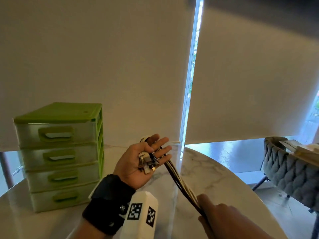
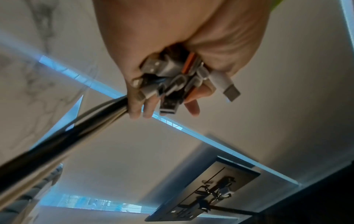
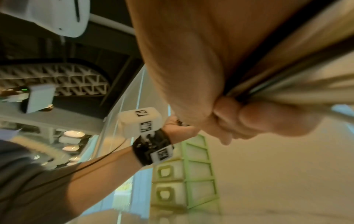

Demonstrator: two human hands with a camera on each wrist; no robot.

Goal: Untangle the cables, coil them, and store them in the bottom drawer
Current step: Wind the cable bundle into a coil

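Head view, room: marble table (image 1: 207,169) curves off at right of frame, bare floor beyond it; tufted grey chair (image 1: 291,171) at the far right edge.
Head view, drawers: green plastic drawer unit (image 1: 60,156) at left of frame, four translucent drawers, all closed, bottom drawer (image 1: 63,197) included.
Head view, cables: cables (image 1: 179,180), black and white, run taut and bundled from centre frame down to lower right, above the tabletop.
Head view, left hand: left hand (image 1: 138,161) palm up, fingers spread straight, thumb pressing the plugs into the palm.
Left wrist view: plug ends (image 2: 182,81), grey, white, orange and black, clustered in the palm; the strands leave toward lower left.
Right wrist view: right hand (image 3: 239,118) curled tight round the smooth, blurred strands.
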